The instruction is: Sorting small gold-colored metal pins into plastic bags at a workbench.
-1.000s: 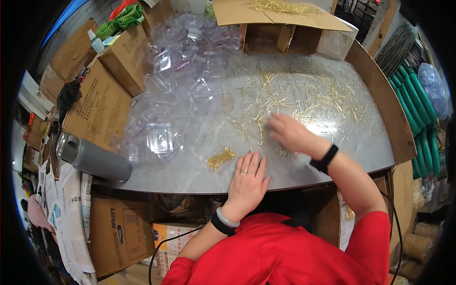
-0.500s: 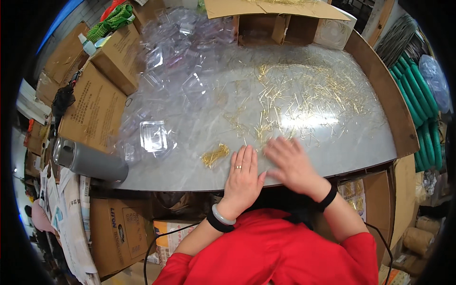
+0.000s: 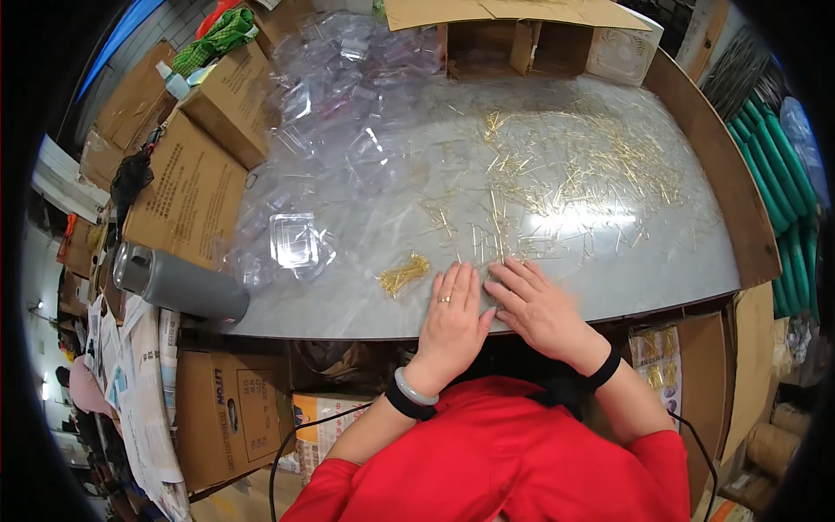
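My left hand [image 3: 454, 315] lies flat near the table's front edge, fingers stretched and pointing away from me, with a ring on one finger. Beside it, my right hand [image 3: 544, 311] rests palm down with its fingers extended and slightly apart. The two thumbs almost meet. A few thin gold-coloured metal pins [image 3: 487, 242] lie just beyond the fingertips; whatever is under the palms is hidden. To the left of my left hand sits a small heaped bundle of gold pins [image 3: 404, 275]. Many more loose pins [image 3: 600, 165] are scattered over the right half of the table.
Clear plastic boxes [image 3: 294, 241] pile up along the table's left side. A grey bottle [image 3: 187, 283] lies at the left front corner. Cardboard boxes [image 3: 187, 187] border the left, a cardboard strip [image 3: 726, 183] edges the right, and an open carton [image 3: 483, 48] stands at the back.
My right hand, blurred before, has turned inward and settled flat, its fingers nearer to my left hand. My left hand stays almost in place. The whole view has shifted slightly.
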A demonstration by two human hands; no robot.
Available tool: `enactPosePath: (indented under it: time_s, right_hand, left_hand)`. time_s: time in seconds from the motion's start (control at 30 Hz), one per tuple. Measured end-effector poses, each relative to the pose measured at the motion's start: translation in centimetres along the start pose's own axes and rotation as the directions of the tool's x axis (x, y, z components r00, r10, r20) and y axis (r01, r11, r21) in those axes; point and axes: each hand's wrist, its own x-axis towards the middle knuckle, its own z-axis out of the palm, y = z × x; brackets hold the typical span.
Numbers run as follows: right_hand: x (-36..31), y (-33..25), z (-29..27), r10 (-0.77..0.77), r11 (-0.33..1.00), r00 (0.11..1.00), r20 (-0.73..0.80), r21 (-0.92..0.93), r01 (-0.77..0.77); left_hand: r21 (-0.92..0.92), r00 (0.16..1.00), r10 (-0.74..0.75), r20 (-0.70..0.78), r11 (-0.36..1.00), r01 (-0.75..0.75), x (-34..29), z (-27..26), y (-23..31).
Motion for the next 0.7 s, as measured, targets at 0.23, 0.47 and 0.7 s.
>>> enactPosePath:
  time_s: [0.23,0.47,0.7]
  right_hand:
    - [-0.2,-0.6,-0.2,0.075,0.982,0.981,-0.180,0.187,-0.041]
    - [-1.0,-0.1,-0.3,0.253,0.967,0.918,-0.305,0.072,-0.243]
    - [-1.7,-0.4,-1.7,0.328,0.942,0.875,-0.357,0.049,-0.333]
  left_hand:
    - [-0.017,1.000,-0.002,0.020,1.000,0.002,0.3,-0.3,0.4]
    - [-0.051,0.991,0.046,0.123,0.998,-0.040,1.4,-1.2,1.2]
    - [0.081,0.985,0.042,0.170,0.995,-0.056,2.0,-0.3,1.8]
